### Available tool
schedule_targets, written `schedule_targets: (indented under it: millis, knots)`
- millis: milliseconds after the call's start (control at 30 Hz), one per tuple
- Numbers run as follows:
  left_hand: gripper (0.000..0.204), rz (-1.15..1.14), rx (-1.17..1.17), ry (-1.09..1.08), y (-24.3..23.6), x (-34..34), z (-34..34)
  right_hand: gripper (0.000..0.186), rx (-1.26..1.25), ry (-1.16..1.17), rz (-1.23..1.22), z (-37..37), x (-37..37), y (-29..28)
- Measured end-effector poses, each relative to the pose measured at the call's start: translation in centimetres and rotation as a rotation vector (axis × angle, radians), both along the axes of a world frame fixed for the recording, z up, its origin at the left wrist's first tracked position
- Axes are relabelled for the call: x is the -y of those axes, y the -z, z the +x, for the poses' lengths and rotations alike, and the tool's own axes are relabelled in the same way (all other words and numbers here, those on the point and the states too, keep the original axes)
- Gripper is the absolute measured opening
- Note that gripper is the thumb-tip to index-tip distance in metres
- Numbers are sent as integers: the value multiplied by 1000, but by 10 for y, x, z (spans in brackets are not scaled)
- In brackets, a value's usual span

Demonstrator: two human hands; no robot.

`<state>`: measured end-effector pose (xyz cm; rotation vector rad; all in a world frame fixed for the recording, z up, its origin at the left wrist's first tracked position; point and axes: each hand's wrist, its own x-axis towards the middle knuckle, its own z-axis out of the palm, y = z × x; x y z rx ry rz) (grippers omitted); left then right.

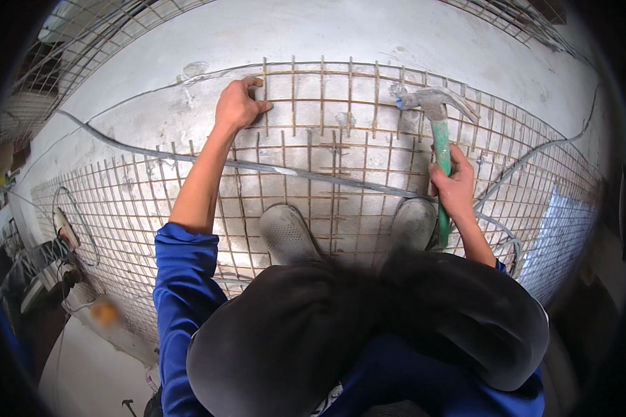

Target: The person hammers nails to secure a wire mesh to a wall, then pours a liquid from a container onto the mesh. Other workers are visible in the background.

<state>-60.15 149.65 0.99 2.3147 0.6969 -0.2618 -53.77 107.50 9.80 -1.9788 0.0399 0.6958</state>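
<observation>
My right hand [453, 182] is wrapped round the green handle of a claw hammer [435, 105]. The hammer's grey metal head is raised over the right part of a rusty wire mesh panel [321, 101]. At that panel's left end my left hand [241, 105] grips the edge, thumb and fingers around the outer wires. Some fingertips are hidden. The panel's near edge meets a larger wire mesh [368, 208] spread over the pale floor, and bare rod ends stick up along the border.
A grey cable [299, 172] crosses the mesh before my two grey shoes [289, 233]. More cable [518, 156] loops at the right. Other mesh sheets [129, 28] lie at the far left. A person [55, 243] with a bundle of wire is at the left. A small hammer [127, 404] shows at lower left.
</observation>
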Motion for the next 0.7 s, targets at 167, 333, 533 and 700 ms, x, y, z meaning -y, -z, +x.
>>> schedule_targets:
  millis: [167, 333, 533, 700]
  knots:
    - [36, 37, -62, 41, 13, 1, 14, 31, 173, -101, 24, 0, -8, 1]
    - [31, 113, -49, 61, 13, 7, 13, 37, -15, -62, 22, -3, -10, -3]
    - [30, 27, 46, 20, 5, 13, 7, 40, 61, -287, -73, 10, -20, -5]
    - [30, 94, 27, 53, 6, 13, 9, 52, -38, -416, -203, 40, -30, -30]
